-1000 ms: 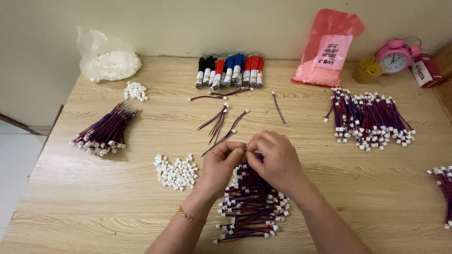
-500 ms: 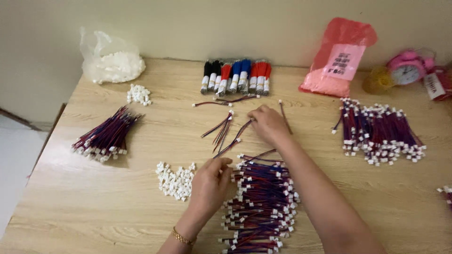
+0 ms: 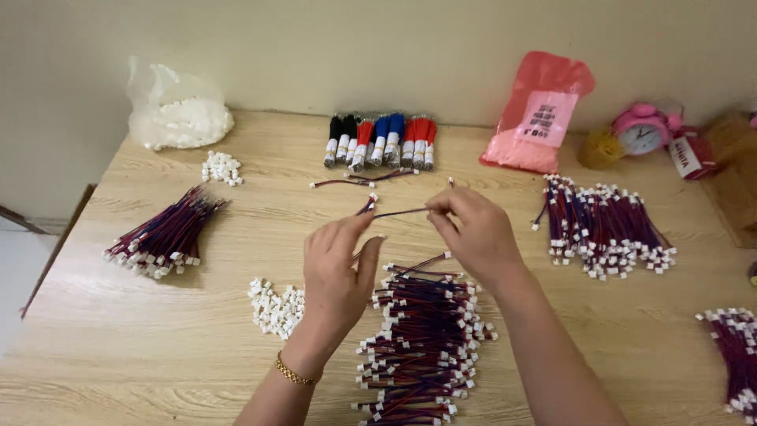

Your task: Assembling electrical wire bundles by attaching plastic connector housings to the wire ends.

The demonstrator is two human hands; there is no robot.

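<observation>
Above the middle of the wooden table, my left hand and my right hand pinch the two ends of a short red-and-blue wire with a white plug on its left end. The wire runs level between the fingertips. Directly below the hands lies a large pile of the same wires with white plugs. A small heap of loose white plugs sits just left of my left wrist, which wears a gold bracelet.
More wire bundles lie at the left, right and far right edge. Markers, a clear bag of white plugs, a pink bag and a pink clock line the wall. A few loose wires lie before the markers.
My right hand came back from the loose wires near the markers carrying a wire. My left hand rose from the pile and took its other end.
</observation>
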